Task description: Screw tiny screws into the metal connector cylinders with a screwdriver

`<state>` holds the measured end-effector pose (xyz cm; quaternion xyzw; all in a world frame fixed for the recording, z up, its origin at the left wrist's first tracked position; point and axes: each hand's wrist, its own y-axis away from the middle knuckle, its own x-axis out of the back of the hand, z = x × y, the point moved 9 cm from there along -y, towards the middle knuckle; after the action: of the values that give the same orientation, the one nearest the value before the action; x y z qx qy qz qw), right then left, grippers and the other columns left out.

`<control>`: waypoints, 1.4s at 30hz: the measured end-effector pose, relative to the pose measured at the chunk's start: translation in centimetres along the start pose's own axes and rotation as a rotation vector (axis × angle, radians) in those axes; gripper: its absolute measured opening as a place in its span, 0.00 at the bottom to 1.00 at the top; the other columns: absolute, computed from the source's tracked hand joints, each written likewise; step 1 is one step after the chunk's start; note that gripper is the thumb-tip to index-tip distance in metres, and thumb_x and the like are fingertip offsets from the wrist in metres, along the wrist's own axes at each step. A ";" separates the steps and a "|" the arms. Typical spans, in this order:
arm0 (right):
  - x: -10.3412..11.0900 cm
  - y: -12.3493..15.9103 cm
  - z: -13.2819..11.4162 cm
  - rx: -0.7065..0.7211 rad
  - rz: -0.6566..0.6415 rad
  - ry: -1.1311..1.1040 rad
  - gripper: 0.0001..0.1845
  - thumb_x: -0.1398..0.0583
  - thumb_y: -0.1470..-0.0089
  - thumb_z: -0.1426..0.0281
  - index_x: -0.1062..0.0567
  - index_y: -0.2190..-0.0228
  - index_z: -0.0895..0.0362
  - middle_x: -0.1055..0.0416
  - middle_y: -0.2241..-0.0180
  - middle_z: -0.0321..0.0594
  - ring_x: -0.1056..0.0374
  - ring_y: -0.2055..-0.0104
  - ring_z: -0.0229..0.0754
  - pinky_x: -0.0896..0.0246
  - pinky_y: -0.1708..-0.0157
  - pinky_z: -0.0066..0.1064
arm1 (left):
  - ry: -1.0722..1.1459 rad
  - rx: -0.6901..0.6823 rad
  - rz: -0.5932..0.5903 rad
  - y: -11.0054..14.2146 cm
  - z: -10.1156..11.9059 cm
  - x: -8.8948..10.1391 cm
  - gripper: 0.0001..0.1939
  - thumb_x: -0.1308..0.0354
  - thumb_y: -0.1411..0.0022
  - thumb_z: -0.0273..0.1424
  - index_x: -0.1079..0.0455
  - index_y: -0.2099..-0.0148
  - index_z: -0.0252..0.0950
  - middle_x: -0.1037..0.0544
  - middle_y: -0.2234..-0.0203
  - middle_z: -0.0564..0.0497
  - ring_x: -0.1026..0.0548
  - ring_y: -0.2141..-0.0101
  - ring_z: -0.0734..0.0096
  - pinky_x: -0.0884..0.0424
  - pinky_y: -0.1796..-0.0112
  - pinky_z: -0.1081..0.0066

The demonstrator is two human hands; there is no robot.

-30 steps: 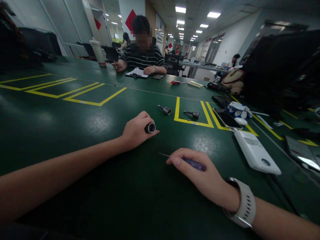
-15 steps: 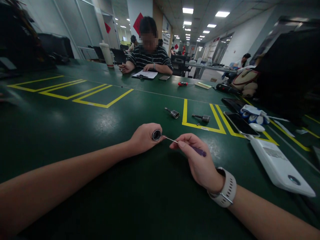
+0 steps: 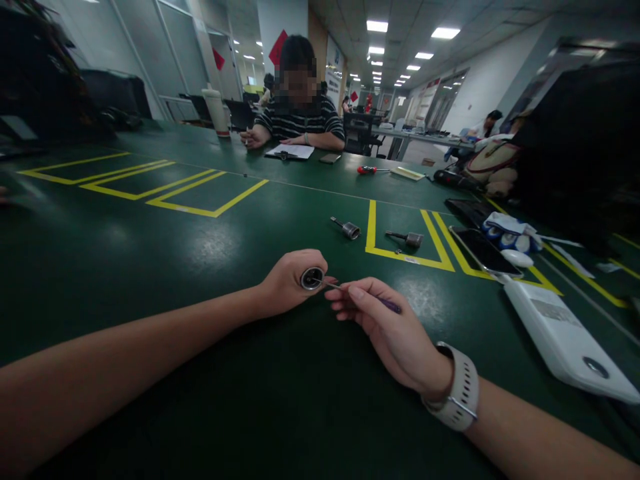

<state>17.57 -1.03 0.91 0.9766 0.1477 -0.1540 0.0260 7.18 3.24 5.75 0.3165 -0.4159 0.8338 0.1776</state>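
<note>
My left hand (image 3: pixel 289 283) is closed around a hole saw (image 3: pixel 312 279), its round open mouth turned towards me and the rest hidden in the fist. With fingers and thumb, my right hand (image 3: pixel 383 320) grips a thin screwdriver (image 3: pixel 389 305) with a dark purple handle. Its metal shaft points left, and the tip reaches into the hole saw's mouth. Farther off, a second hole saw (image 3: pixel 351 231) lies on the green table, left of the yellow tape. Inside the taped box rests a third hole saw (image 3: pixel 414 240), with tiny metal parts (image 3: pixel 399 252) beside it.
To the right are a black phone (image 3: pixel 483 250), a white mouse (image 3: pixel 517 259), gloves (image 3: pixel 513 230) and a white device (image 3: pixel 570 340). A red-handled screwdriver (image 3: pixel 367 171) lies farther back. Across the table sits a person (image 3: pixel 300 123) with a clipboard (image 3: pixel 290 153) and a tall cup (image 3: pixel 217 113).
My right hand has shifted left, bringing the screwdriver's tip from beside the hole saw into its mouth. The hole saw's mouth has turned slightly more towards me.
</note>
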 end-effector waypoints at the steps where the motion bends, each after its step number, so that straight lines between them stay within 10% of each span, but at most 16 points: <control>1: 0.0 0.0 0.1 -0.004 -0.001 -0.003 0.07 0.41 0.45 0.65 0.25 0.67 0.55 0.24 0.61 0.39 0.31 0.59 0.40 0.37 0.58 0.35 | -0.002 -0.004 0.007 0.0 0.1 0.1 0.12 0.43 0.44 0.30 0.42 0.76 0.35 0.37 0.81 0.58 0.39 0.80 0.79 0.42 0.77 0.77; 10: 0.4 1.0 -1.2 0.133 0.115 0.430 0.08 0.41 0.45 0.64 0.24 0.66 0.53 0.25 0.66 0.37 0.31 0.63 0.40 0.38 0.62 0.36 | -0.226 -0.018 -0.056 0.4 -0.2 -0.6 0.05 0.48 0.47 0.21 0.37 0.74 0.33 0.34 0.79 0.54 0.35 0.77 0.75 0.40 0.75 0.75; 19: 0.3 0.1 0.0 -0.007 0.032 -0.018 0.06 0.40 0.46 0.67 0.24 0.69 0.56 0.24 0.66 0.38 0.32 0.62 0.39 0.39 0.61 0.34 | -0.082 -0.087 -0.080 0.4 0.6 -0.7 0.07 0.49 0.44 0.22 0.39 0.74 0.34 0.34 0.80 0.55 0.35 0.77 0.77 0.38 0.74 0.76; 30: 0.3 1.1 -1.0 0.143 0.092 0.398 0.08 0.41 0.45 0.64 0.24 0.67 0.53 0.27 0.68 0.35 0.33 0.65 0.39 0.39 0.63 0.34 | -0.254 -0.023 -0.090 0.5 0.2 -0.8 0.05 0.49 0.48 0.21 0.37 0.74 0.34 0.33 0.79 0.54 0.35 0.77 0.75 0.39 0.75 0.75; 42: 0.4 0.3 0.0 -0.002 0.056 -0.029 0.07 0.41 0.45 0.66 0.24 0.69 0.55 0.25 0.67 0.37 0.33 0.64 0.38 0.39 0.64 0.32 | -0.127 -0.042 -0.056 0.4 0.2 -0.6 0.08 0.49 0.43 0.24 0.39 0.74 0.34 0.35 0.80 0.56 0.35 0.78 0.77 0.39 0.74 0.76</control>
<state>18.05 -1.15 0.78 0.9780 0.1200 -0.1671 0.0333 7.45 2.86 5.23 0.3764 -0.4348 0.7979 0.1807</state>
